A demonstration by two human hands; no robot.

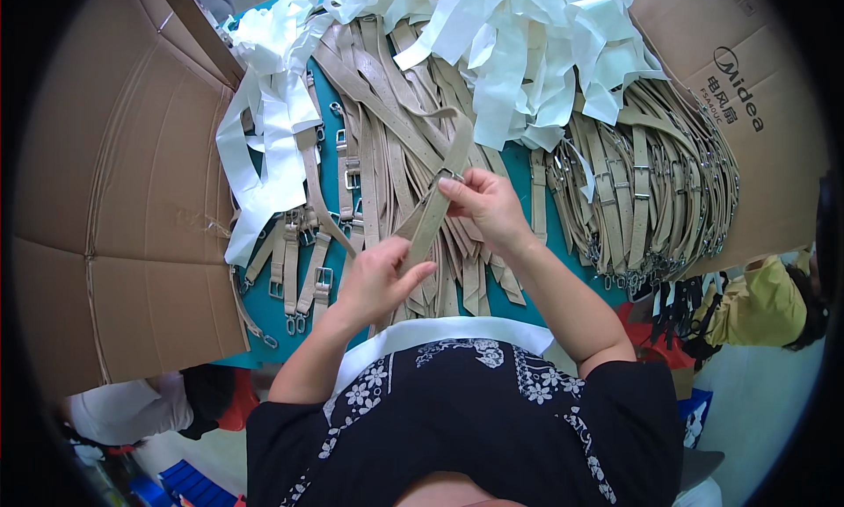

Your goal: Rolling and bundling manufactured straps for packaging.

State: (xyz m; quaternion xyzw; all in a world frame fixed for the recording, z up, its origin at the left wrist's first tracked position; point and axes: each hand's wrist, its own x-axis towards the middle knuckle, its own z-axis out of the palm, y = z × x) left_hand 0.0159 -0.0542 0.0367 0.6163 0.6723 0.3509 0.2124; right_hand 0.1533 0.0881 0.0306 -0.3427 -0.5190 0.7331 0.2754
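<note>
A beige strap with a metal buckle is stretched between my two hands over the middle of the table. My right hand pinches it at the buckle, thumb on top. Lower down and to the left, my left hand is closed around the strap's lower stretch, its thumb pointing right. From the buckle the strap loops up and bends back to the left over a heap of similar beige straps. The fingertips of my left hand are partly hidden.
White paper strips cover the far side, with more at the left. A thick bundle of buckled straps lies at the right. Straps with metal clips lie at the near left. Cardboard flanks the teal table. Other people are nearby.
</note>
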